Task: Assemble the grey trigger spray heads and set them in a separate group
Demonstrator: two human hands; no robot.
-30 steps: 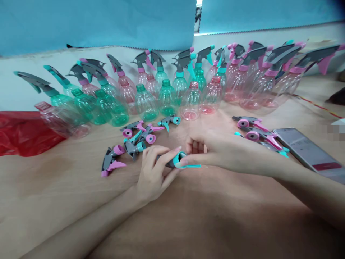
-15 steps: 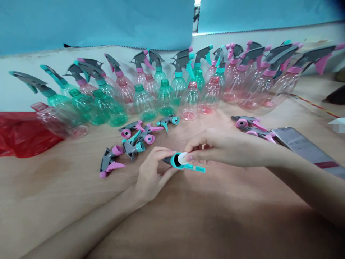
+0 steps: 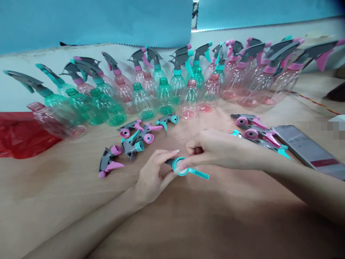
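Observation:
My left hand point(image 3: 152, 176) is closed around a grey and teal spray trigger head, its round teal collar point(image 3: 180, 175) facing up toward me. The teal trigger lever point(image 3: 199, 173) sticks out to the right. Inside the collar sits a white disc point(image 3: 183, 171), partly covered by my right thumb. My right hand point(image 3: 206, 149) has its fingers curled, and its thumb presses down on the disc. Most of the trigger head's grey body is hidden by my left fingers.
Several loose trigger heads point(image 3: 130, 145) lie beyond my left hand, and more pink and teal ones point(image 3: 256, 131) lie beside a phone point(image 3: 309, 147). Clear green and pink bottles point(image 3: 190, 102), some with sprayers fitted, line the back. A red plastic bag point(image 3: 24, 138) is at left.
The white disc, pinched in my right fingers at the collar's mouth before, is now inside the collar under my thumb. The trigger head has shifted slightly down and right.

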